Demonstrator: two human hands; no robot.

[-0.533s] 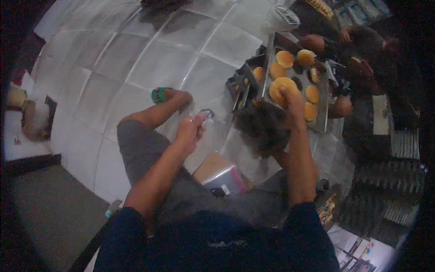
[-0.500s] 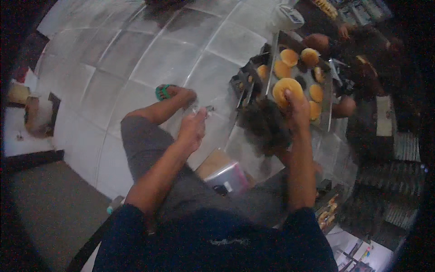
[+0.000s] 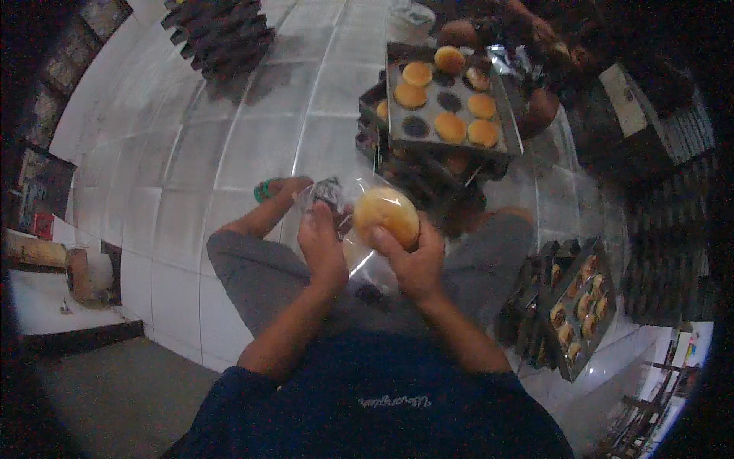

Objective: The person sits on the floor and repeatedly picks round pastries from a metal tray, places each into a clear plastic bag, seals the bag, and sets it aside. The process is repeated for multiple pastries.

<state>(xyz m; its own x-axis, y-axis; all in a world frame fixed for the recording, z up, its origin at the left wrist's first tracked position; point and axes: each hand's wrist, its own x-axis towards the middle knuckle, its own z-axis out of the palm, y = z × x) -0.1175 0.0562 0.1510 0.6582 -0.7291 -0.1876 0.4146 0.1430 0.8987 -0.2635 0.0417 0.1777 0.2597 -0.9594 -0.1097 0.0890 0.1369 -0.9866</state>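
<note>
A round golden bun (image 3: 386, 213) is in my right hand (image 3: 419, 264), thumb across its near side and fingers behind it. My left hand (image 3: 323, 246) is closed on a clear plastic bag (image 3: 310, 197) with dark printing. The bag is spread between my hands. The bun lies at the bag's right side; whether it is inside the film I cannot tell. Beyond my right hand, a dark metal tray (image 3: 455, 148) carries several golden buns (image 3: 450, 128) and bare dark spots, on top of more trays.
Another person's hand (image 3: 544, 30) shows at the far right. Tilted to my right is a tray (image 3: 569, 373) of browned buns. Stacked dark trays (image 3: 218, 34) stand on the tiled floor at the far left. My sandalled foot (image 3: 279, 186) lies left of the bag.
My right hand has brought the bun from above the tray down and left to the bag. My left hand has barely moved; the bag is now opened out wider. The view has shifted.
</note>
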